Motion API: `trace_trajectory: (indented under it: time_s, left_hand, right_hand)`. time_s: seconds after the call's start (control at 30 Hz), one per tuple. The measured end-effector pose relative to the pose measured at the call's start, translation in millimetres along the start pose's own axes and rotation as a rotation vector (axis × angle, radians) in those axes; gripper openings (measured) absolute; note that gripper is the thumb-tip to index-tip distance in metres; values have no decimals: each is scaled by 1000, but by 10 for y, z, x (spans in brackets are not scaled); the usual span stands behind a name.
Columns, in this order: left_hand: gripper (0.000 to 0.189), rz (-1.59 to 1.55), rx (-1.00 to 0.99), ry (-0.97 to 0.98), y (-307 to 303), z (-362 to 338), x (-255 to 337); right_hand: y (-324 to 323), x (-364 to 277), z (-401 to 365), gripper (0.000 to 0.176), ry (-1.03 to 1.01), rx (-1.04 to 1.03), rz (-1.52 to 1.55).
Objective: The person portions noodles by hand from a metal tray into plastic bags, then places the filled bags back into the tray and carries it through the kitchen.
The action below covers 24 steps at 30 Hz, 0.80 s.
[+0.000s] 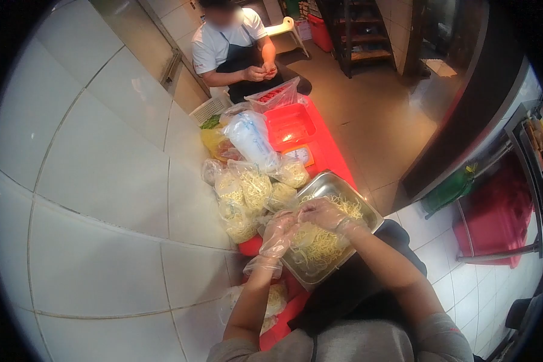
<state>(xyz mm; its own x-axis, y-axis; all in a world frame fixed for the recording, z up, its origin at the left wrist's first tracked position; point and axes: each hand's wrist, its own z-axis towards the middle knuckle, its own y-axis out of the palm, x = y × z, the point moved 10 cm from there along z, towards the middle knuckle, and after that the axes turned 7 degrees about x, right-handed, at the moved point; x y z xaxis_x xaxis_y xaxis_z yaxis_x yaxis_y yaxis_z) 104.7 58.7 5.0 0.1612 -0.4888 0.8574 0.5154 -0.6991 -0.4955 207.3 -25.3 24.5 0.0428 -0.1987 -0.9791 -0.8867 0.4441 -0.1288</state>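
Note:
Both my hands wear clear plastic gloves and are close together above the near left part of a metal tray (372, 205) of pale noodle-like strands (320, 247). My left hand (279, 232) has its fingers pressed together at the tray's left edge; what they hold, if anything, is too small to tell. My right hand (326, 214) is over the strands, its fingers closed near my left fingertips, on something I cannot make out. Knotted clear bags of the same strands (254, 188) are heaped just left of the tray.
A red table (329, 151) bears a red basin (291, 125), an orange scale (300, 155) and a roll of plastic bags (250, 139). Across it sits a person in an apron (241, 57), handling small red items. A tiled wall (102, 241) stands at left, a pink bin (495, 220) at right.

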Motion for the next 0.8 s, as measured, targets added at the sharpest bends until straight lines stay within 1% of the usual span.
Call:
trace_trajectory:
  time_s: [0.07,0.17,0.2,0.27,0.3,0.37,0.47,0.57,0.67,0.77,0.8]
  left_hand:
    - [20,26,18,39,-13,13,97]
    - [20,65,45,145,-54,35,260]
    - [19,72,54,183,-63,33,297]
    - [18,75,53,142,-37,43,261]
    - [18,76,52,120,-27,44,251]
    - [17,88,28,184,-4,41,330]
    - [17,93,41,225,9,26,410]
    - [17,106,58,241,6,37,548]
    - [17,117,63,226,1,43,557]
    - [16,94,85,242,29,30,381]
    - [16,83,97,256,24,33,341]
  right_hand:
    - [16,-17,-25,14,57,-10,52]
    - [70,222,41,15,112,-20,209]
    - [76,201,42,15,76,-21,200]
    - [77,164,37,17,6,-20,180]
    - [58,178,42,17,-15,7,101]
    - [27,187,58,17,-58,58,-55]
    - [15,208,69,17,-19,78,-3]
    - [-11,233,52,17,36,111,178]
    - [-38,266,42,18,60,117,225]
    - [-68,250,44,18,17,136,131]
    - [-95,193,37,18,-28,156,31]
